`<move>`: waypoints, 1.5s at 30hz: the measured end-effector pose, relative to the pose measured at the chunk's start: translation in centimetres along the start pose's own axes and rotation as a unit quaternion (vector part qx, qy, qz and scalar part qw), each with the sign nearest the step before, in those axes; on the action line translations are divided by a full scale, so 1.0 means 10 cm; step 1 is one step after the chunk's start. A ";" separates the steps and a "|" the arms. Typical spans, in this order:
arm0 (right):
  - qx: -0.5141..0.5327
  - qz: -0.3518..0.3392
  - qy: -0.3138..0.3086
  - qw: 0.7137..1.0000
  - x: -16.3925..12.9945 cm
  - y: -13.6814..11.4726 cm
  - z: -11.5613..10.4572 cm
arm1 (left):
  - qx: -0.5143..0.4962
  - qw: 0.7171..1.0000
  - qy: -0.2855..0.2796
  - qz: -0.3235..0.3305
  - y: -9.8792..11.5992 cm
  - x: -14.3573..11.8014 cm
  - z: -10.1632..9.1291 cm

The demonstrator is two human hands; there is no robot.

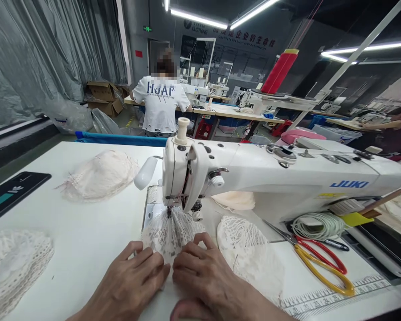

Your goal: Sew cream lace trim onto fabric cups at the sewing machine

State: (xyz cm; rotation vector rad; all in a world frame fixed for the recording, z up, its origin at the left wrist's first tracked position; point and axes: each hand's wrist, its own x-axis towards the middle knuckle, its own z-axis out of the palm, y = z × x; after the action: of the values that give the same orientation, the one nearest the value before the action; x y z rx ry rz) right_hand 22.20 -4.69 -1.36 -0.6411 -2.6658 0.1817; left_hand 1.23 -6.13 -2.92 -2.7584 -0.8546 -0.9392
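Note:
A piece of white lace fabric (169, 229) lies gathered under the needle of a white sewing machine (240, 165). My left hand (133, 276) rests on its near left edge, fingers curled and pressed down on the lace. Close beside it, my right hand (207, 272) pinches the lace's near right side with bent fingers. The fabric fans out from the presser foot (169, 212) toward both hands. Right of my right hand lies a cream lace cup (247, 254). My fingertips partly hide the near edge of the lace.
Scissors (321, 263) with red and yellow handles lie right, near a clear ruler (337, 294) and a coil of cord (317, 225). More lace pieces (100, 176) lie left, near a black-and-teal phone-like strip (13, 194). A person (162, 100) in a white shirt sits ahead.

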 end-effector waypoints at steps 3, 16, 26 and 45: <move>-0.010 0.021 0.031 0.999 0.02 0.06 0.04 | 0.010 1.000 0.008 -0.007 -0.01 0.03 0.00; -0.133 0.065 0.061 0.987 0.21 0.48 0.05 | 0.070 0.996 -0.036 -0.052 -0.36 0.33 0.11; -0.150 0.091 0.061 0.983 0.20 0.52 0.05 | 0.103 0.994 -0.001 -0.045 -0.46 0.34 0.18; -0.106 0.072 0.070 0.989 0.13 0.29 0.09 | 0.138 0.990 0.014 -0.023 -0.37 0.15 0.31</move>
State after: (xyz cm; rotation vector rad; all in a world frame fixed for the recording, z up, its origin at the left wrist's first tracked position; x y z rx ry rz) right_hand 21.92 -1.52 -2.37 -0.8808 -2.5239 -0.1073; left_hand 1.79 -1.50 -4.82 -2.4945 -0.9674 -0.7953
